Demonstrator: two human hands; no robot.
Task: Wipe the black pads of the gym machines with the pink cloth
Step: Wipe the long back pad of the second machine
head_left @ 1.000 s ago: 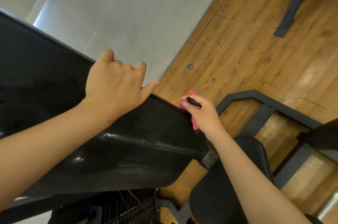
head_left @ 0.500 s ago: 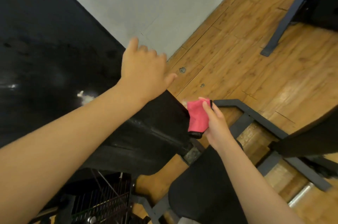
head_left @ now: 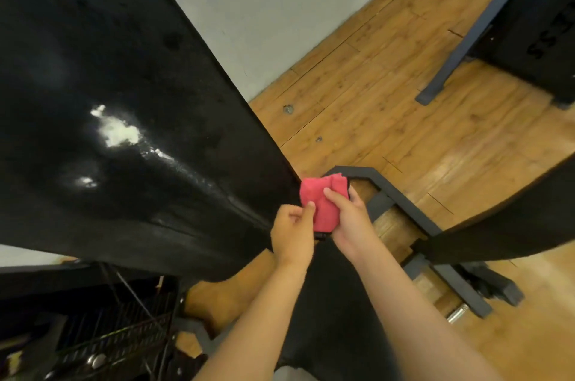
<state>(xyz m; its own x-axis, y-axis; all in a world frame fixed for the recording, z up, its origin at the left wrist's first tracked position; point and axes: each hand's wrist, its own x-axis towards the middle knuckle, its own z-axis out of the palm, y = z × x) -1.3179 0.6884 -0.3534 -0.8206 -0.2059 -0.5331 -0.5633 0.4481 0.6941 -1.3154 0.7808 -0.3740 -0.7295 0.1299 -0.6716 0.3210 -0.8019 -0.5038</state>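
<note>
A large black back pad [head_left: 124, 100] fills the left side, tilted, with shiny wet streaks near its middle. At its lower right end both hands meet on the folded pink cloth [head_left: 322, 203]. My right hand [head_left: 350, 222] holds the cloth from the right, thumb on top and fingers behind. My left hand [head_left: 294, 232] pinches the cloth's left edge with thumb and curled fingers. A black seat pad [head_left: 336, 318] lies below my forearms. Another black pad [head_left: 504, 212] slants in from the right.
A grey steel frame [head_left: 401, 203] runs across the wooden floor [head_left: 404, 94] under the hands. A second machine's dark leg [head_left: 460, 47] and black housing [head_left: 541, 22] stand at the upper right. A wire rack [head_left: 118, 337] sits at the lower left. The grey wall [head_left: 280, 1] is behind.
My left hand left the top edge of the back pad and came down to the pink cloth. My right hand kept the cloth and turned it face up.
</note>
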